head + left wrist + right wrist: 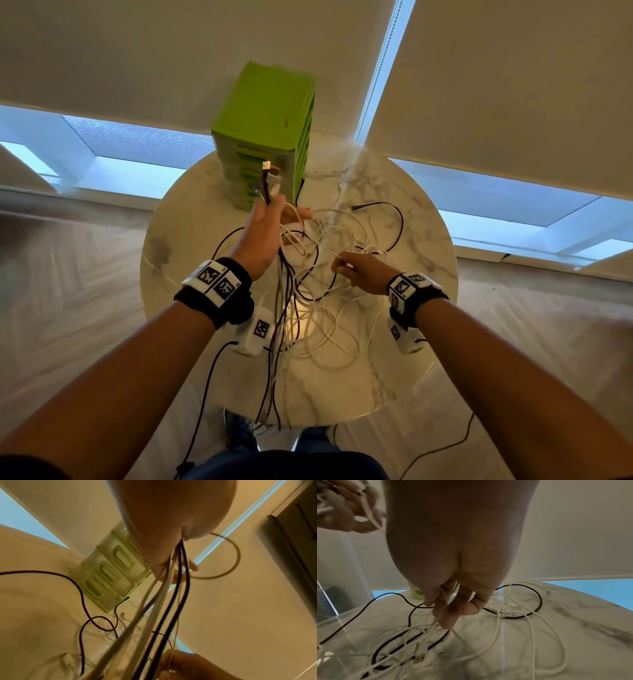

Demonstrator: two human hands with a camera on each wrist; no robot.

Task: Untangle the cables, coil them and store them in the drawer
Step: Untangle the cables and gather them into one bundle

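Item one, nearest my lens: my two forearms with black wrist straps (219, 291) carrying square coded markers; no readable words or brands anywhere.

Item two: left hand (262, 236), raised, fingers curled round a bundle of cable ends (269, 178), black and white strands hanging below.

Item three: right hand (359, 272), low over the marble table (411, 342), pinching a thin white cable (444, 609).

Item four: tangle of cables (329, 274) loose on the table.

Item five: green drawer unit (265, 126), drawers closed.

Step, as I judge: untangling. Next: draw the pinched strand free without tightening loops.
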